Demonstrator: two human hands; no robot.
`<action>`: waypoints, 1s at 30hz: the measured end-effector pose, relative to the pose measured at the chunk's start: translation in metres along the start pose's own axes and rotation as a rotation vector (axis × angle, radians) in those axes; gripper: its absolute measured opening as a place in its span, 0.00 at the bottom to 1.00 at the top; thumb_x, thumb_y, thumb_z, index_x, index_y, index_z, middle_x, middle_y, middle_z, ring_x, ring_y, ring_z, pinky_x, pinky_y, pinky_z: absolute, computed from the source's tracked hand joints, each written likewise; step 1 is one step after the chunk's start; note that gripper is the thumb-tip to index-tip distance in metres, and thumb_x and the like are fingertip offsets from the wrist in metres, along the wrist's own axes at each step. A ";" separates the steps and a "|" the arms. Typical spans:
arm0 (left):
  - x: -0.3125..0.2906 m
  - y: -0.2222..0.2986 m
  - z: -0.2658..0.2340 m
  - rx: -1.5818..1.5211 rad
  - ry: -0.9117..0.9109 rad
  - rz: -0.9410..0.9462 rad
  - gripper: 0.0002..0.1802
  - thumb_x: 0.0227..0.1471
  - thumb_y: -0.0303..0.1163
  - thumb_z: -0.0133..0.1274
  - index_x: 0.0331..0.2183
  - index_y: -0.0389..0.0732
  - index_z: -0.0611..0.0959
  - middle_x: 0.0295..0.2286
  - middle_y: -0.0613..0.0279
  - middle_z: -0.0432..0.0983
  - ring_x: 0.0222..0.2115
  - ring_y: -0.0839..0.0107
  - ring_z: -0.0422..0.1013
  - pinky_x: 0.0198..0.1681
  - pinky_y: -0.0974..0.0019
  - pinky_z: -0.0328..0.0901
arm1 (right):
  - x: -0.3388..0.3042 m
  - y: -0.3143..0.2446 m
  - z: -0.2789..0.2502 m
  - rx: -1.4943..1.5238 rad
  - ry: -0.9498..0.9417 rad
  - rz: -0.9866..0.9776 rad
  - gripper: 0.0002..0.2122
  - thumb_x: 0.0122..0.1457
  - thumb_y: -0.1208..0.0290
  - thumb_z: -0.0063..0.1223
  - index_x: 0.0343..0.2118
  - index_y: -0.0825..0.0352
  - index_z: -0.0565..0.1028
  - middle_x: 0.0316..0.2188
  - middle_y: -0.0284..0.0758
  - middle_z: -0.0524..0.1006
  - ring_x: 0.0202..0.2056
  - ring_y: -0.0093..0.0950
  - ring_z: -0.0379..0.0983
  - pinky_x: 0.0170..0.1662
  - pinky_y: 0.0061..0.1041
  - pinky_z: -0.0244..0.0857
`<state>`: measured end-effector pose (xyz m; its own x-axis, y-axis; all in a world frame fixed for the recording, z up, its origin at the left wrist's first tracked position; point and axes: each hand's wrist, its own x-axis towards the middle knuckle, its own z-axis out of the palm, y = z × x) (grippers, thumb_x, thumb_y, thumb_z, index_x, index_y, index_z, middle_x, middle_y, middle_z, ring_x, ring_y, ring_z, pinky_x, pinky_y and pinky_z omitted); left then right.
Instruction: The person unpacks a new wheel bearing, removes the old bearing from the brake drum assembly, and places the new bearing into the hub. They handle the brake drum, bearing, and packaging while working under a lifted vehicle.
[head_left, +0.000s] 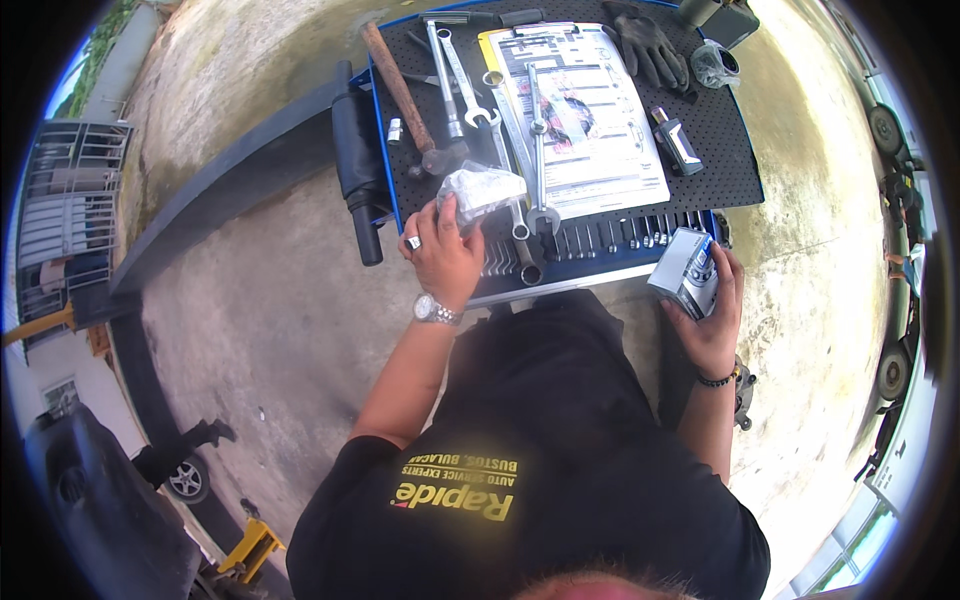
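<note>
My left hand, with a ring and a wristwatch, has its fingers closed on a clear plastic bag at the near left of the tool cart. What lies inside the crumpled plastic cannot be made out. In my right hand is a small grey and white cardboard box, held between thumb and fingers just off the cart's near right edge. A hammer with a wooden handle lies beyond the bag. Several wrenches lie to its right, next to printed sheets on a clipboard.
The tool cart has a black perforated top and an open drawer with small wrenches. Dark work gloves, a plastic-wrapped round part and a small grey-black device lie at the right. A yellow jack stands on the floor.
</note>
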<state>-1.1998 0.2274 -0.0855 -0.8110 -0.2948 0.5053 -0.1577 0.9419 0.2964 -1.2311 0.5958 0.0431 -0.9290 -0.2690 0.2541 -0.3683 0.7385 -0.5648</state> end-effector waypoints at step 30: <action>0.128 0.171 0.087 0.251 -0.427 0.175 0.11 0.58 0.32 0.53 0.38 0.42 0.87 0.39 0.59 0.83 0.54 0.56 0.73 0.58 0.43 0.58 | 0.170 0.221 -0.007 -0.207 -0.086 -0.288 0.40 0.46 0.63 0.76 0.65 0.57 0.69 0.61 0.46 0.69 0.61 0.50 0.65 0.63 0.47 0.63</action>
<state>-1.3796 0.3645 -0.0409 -0.9864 -0.0871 0.1391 -0.0869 0.9962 0.0075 -1.4704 0.7181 -0.0329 -0.7910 -0.5287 0.3079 -0.6086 0.7319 -0.3066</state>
